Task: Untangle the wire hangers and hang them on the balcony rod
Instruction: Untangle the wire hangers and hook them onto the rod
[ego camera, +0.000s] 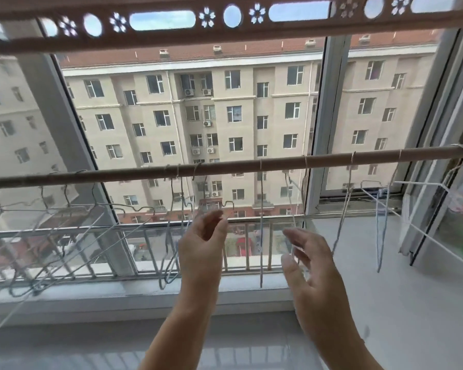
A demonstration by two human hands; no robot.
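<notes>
Hands (202, 244) (309, 265) open below rod (225, 166), hangers (64, 231) hung.

window (198, 116): large glazed panes in pale frames, daylight came through | beyond window: beige apartment block (238, 108) with red roof | above window: brown perforated beam (171, 36), flower and oval cutouts | below window: metal railing (64, 236), then pale sill (251, 289) | right of window: sliding sash partly open
</notes>
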